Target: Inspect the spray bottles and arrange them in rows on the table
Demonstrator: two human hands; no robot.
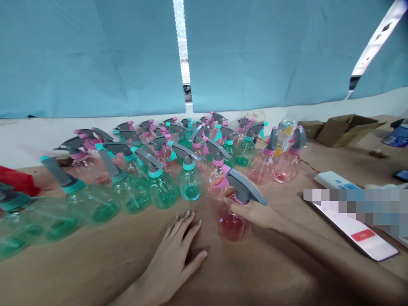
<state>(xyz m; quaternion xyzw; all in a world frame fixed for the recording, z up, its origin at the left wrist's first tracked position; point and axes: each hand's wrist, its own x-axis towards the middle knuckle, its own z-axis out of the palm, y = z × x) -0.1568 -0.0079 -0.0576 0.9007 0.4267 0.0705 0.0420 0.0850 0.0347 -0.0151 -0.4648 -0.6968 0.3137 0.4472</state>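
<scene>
My right hand [240, 208] is wrapped around the neck of a pink spray bottle [234, 225] with a grey and pink trigger head. The bottle is upright, at the front of a crowd of spray bottles. To its left, my left hand [175, 246] lies on the table with fingers stretched out, holding nothing. Just beyond those fingertips stands a green spray bottle [190, 182] with a turquoise collar. Another pink spray bottle [216, 174] is right behind the held one and partly hidden by it.
More green bottles [134, 195] line the left, and pink ones [287, 165] stand at the right. A phone [360, 233] and a white remote-like device [336, 180] lie on the brown table [95, 272]. Farther back are an open cardboard box [344, 131] and a red item [17, 180].
</scene>
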